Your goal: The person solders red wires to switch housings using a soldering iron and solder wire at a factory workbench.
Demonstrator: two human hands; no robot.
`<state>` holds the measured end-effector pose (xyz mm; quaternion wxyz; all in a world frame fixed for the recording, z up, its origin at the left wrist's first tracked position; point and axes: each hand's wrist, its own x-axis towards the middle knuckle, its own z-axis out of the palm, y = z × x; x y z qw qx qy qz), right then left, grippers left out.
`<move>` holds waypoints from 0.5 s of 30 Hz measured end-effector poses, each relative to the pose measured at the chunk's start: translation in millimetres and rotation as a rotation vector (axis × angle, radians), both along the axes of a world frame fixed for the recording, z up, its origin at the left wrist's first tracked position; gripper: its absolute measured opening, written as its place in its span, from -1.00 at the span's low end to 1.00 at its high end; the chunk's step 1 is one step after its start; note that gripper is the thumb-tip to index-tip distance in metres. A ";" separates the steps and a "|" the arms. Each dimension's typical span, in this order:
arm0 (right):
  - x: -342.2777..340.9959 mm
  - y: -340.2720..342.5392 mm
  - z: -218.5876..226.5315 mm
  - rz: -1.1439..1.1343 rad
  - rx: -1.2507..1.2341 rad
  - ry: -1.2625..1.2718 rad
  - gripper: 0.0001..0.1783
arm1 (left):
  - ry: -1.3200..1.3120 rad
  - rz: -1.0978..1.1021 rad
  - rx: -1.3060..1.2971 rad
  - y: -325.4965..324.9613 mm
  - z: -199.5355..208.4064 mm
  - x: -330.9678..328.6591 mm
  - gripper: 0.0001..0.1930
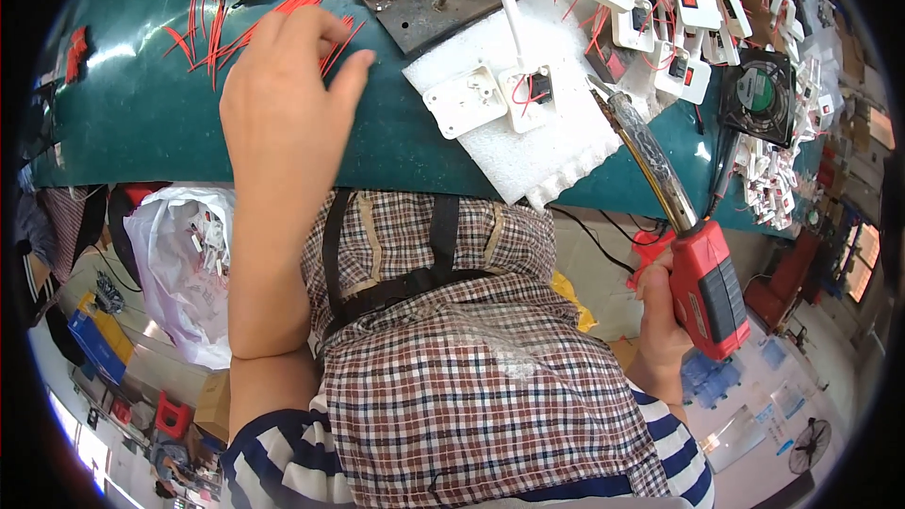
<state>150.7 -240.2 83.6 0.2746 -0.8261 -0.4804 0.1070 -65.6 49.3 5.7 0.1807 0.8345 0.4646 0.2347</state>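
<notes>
red wire pieces (pixel 247 28), loose heap on the green table (pixel 141 113), at eleven o'clock in view; your left hand (pixel 283 85) lies over them, fingers curled down onto the strands, grip not discernible. soldering gun (pixel 693 254), red body, long metal barrel, at four o'clock; your right hand (pixel 665 320) is wrapped tight around its grip, tip aimed toward twelve. white foam pad (pixel 528 132), centre top, carrying white switch housings (pixel 467 99), one with a black rocker and red leads. further wired housings (pixel 660 9) piled at one o'clock. small black fan (pixel 759 94) at two o'clock. white plastic bag (pixel 179 264) at eight o'clock, below the table edge.
</notes>
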 end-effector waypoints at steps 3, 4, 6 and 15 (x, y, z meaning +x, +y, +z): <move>0.4 2.7 0.4 0.033 -0.011 -0.012 -0.92 | 0.033 0.065 -0.156 5.7 -5.9 -5.0 -0.84; -0.2 3.3 0.4 0.030 -0.006 0.005 -0.93 | 0.011 0.085 -0.246 6.4 -6.9 -5.5 -0.83; -1.9 3.4 0.4 0.008 -0.003 0.019 -0.93 | 0.029 0.070 -0.204 6.4 -9.9 -5.4 -0.84; 0.7 0.9 0.6 0.000 -0.006 0.045 -0.91 | -0.097 0.115 -0.152 -13.7 31.2 3.3 -0.89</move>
